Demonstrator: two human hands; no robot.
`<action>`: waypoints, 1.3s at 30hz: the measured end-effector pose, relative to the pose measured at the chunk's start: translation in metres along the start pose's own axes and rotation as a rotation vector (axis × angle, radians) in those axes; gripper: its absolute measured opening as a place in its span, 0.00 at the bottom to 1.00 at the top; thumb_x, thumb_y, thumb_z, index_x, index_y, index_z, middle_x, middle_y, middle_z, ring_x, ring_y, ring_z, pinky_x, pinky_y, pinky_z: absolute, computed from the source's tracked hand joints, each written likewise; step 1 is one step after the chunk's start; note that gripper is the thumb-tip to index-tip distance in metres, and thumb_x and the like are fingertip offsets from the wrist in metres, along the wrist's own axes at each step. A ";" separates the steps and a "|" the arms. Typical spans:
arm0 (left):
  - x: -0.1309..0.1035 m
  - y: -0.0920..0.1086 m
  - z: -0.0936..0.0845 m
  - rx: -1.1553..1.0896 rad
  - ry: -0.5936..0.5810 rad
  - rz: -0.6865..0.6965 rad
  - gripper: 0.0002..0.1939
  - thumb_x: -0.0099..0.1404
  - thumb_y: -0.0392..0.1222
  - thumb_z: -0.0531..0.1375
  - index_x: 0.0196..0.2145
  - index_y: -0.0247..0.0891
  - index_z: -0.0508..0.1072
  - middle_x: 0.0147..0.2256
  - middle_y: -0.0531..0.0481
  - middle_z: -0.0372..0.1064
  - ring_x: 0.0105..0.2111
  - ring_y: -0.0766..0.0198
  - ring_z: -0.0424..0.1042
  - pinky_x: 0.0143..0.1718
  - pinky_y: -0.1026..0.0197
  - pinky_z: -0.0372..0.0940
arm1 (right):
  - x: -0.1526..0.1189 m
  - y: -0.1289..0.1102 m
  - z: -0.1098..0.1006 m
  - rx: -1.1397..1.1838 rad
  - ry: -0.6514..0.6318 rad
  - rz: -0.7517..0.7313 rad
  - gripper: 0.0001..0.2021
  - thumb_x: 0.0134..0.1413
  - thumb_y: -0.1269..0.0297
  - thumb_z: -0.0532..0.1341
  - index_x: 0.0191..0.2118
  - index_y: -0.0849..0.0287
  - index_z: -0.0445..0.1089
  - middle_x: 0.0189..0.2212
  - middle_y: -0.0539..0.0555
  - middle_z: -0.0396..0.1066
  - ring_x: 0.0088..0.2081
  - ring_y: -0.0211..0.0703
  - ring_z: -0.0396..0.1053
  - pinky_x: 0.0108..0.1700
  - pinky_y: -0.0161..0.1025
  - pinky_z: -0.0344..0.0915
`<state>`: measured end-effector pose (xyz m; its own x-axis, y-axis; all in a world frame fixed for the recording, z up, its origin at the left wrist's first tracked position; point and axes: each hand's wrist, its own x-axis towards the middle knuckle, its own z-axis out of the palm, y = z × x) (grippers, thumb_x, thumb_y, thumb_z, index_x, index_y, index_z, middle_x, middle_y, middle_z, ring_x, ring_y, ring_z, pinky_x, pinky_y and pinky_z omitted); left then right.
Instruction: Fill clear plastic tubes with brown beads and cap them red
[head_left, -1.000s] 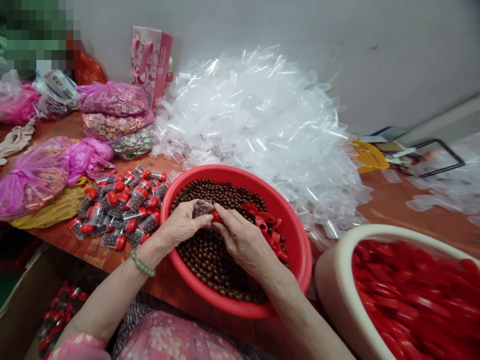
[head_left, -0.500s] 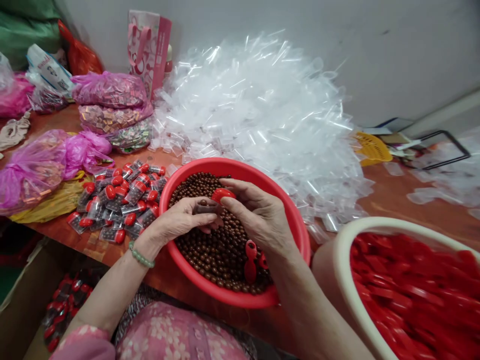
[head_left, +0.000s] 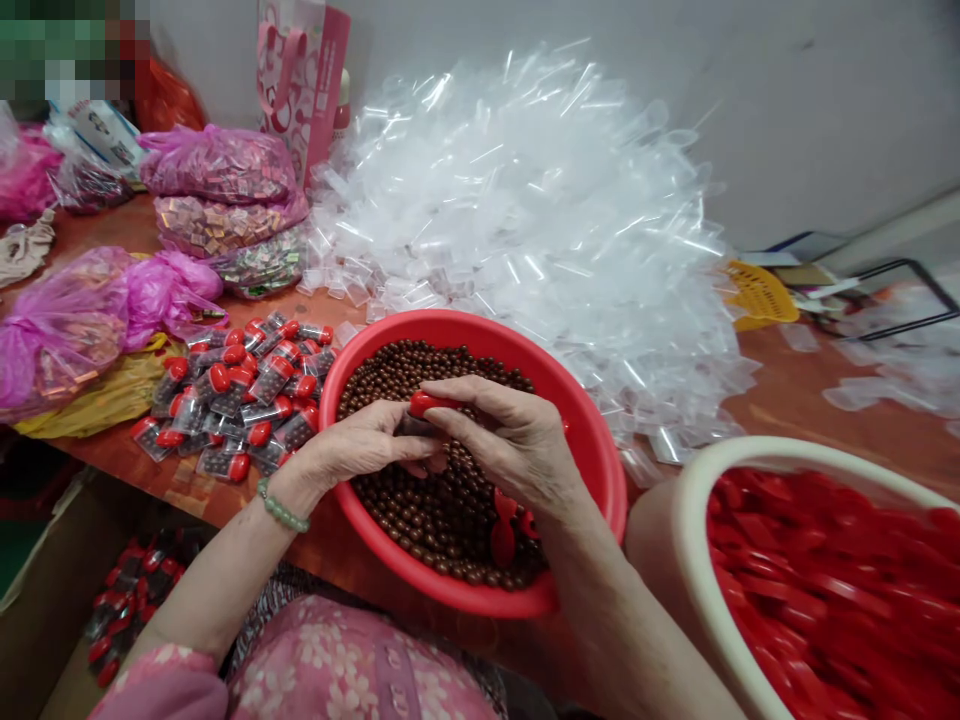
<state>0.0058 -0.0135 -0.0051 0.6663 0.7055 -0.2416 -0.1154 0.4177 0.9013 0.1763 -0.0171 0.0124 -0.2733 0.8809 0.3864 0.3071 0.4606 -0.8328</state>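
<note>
Over a red basin of small round brown balls, my two hands meet. My left hand grips a small clear plastic container, mostly hidden by the fingers. My right hand pinches a glossy red cap at the mouth of that container; whether it is fully seated I cannot tell. Loose red pieces lie on the balls beneath my right wrist.
Filled containers with red caps lie heaped left of the basin. Behind it rises a large pile of clear empty containers. A cream tub of red caps stands right. Pink bags sit back left; a box is below.
My right hand has brought the red cap left and slightly down, from just beside the container onto its opening. My left hand has hardly moved.
</note>
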 end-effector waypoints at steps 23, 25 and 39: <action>0.002 -0.002 0.000 -0.060 0.045 0.021 0.23 0.48 0.54 0.71 0.29 0.30 0.72 0.27 0.50 0.69 0.28 0.68 0.69 0.34 0.62 0.66 | -0.005 0.004 0.019 0.103 0.143 0.146 0.09 0.53 0.64 0.65 0.41 0.54 0.77 0.36 0.52 0.79 0.36 0.41 0.76 0.42 0.40 0.72; 0.000 0.000 0.001 -0.080 0.036 0.028 0.25 0.47 0.56 0.71 0.30 0.31 0.71 0.26 0.51 0.69 0.28 0.69 0.69 0.33 0.63 0.65 | -0.006 0.005 0.019 0.118 0.149 0.173 0.09 0.54 0.64 0.65 0.41 0.54 0.77 0.36 0.51 0.78 0.35 0.40 0.75 0.39 0.39 0.72; 0.000 -0.004 -0.006 -0.192 -0.012 0.083 0.21 0.50 0.53 0.70 0.25 0.30 0.71 0.22 0.52 0.66 0.23 0.72 0.64 0.28 0.66 0.60 | -0.004 0.007 0.015 -0.285 -0.041 -0.146 0.24 0.50 0.54 0.67 0.52 0.57 0.67 0.43 0.59 0.75 0.42 0.50 0.74 0.44 0.46 0.71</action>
<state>0.0019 -0.0116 -0.0114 0.6572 0.7357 -0.1637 -0.3082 0.4606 0.8324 0.1660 -0.0192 -0.0015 -0.3686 0.8006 0.4725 0.5032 0.5992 -0.6227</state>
